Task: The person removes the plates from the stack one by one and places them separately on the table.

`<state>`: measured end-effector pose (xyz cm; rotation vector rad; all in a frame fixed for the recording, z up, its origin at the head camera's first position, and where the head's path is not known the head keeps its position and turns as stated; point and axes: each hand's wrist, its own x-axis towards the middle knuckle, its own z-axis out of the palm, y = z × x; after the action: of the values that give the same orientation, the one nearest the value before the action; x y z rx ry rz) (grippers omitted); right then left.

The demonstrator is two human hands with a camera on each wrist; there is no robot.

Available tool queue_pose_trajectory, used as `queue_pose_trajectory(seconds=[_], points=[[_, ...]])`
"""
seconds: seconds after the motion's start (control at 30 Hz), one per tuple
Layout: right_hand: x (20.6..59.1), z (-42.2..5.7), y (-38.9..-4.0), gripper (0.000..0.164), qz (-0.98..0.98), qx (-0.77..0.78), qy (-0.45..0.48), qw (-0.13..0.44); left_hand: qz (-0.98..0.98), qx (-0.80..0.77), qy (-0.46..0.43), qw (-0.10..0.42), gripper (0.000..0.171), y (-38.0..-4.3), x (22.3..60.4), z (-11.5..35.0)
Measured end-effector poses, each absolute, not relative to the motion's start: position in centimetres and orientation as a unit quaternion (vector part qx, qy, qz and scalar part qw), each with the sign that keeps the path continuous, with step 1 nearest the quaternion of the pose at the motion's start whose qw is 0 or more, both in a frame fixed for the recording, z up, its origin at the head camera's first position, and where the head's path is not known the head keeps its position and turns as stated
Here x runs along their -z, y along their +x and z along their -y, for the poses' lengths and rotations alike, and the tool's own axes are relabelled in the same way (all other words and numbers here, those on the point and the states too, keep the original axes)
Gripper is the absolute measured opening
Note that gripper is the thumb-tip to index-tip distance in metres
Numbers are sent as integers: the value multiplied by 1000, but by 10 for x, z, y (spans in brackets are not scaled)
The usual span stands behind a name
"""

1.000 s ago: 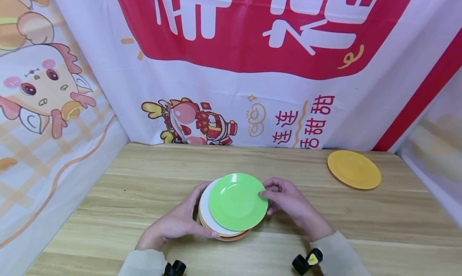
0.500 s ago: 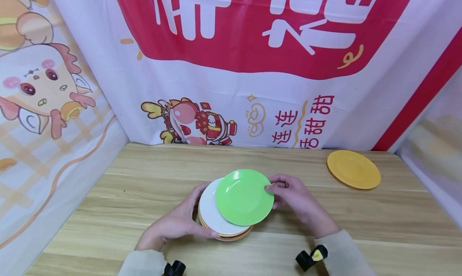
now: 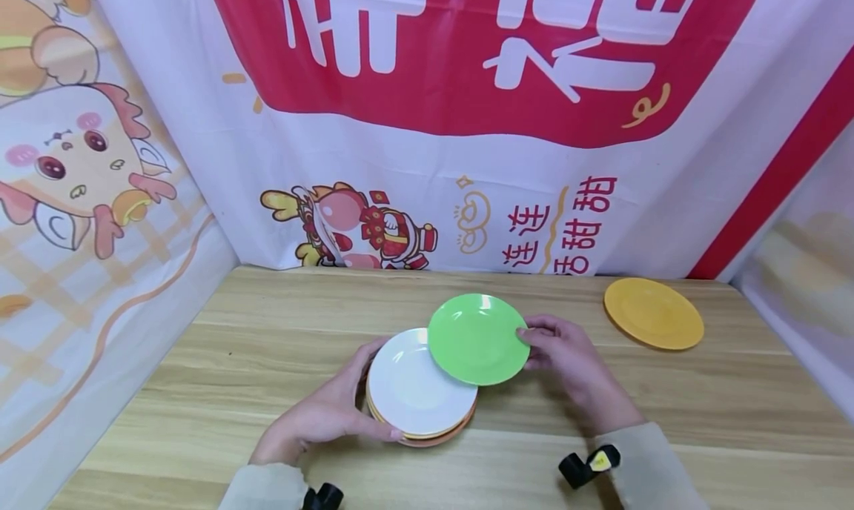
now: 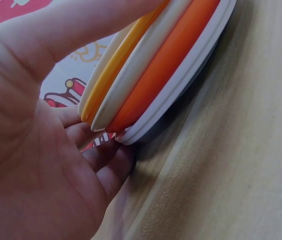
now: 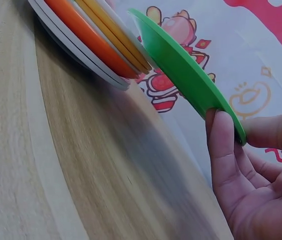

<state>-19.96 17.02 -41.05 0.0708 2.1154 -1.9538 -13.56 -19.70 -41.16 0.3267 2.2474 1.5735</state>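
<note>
A green plate (image 3: 477, 339) is pinched at its right rim by my right hand (image 3: 563, 354), thumb above and fingers beneath. It overlaps the upper right of a white plate (image 3: 416, 391), which tops a stack on the table. In the right wrist view the green plate (image 5: 185, 70) is tilted, raised off the stack. My left hand (image 3: 340, 402) holds the stack's left side, thumb along the near rim and fingers around the far side. The left wrist view shows the stack's edges: white, yellow and an orange plate (image 4: 165, 65), with white rims lowest.
A yellow plate (image 3: 654, 313) lies alone at the back right of the wooden table (image 3: 267, 325). A printed cloth (image 3: 427, 154) hangs along the table's back edge, with more cloth at the left and right sides.
The green plate has slid off the stack's top toward the upper right with my right hand, uncovering more of the white plate. My left hand has stayed on the stack.
</note>
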Motion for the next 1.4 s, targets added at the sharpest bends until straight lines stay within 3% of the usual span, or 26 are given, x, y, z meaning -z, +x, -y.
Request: queue_pose_trajectory(seconds=[1.4], points=[[425,-211,-214,63,-668,724,166,48,-792,-568,114,194,127,-136,413,198]])
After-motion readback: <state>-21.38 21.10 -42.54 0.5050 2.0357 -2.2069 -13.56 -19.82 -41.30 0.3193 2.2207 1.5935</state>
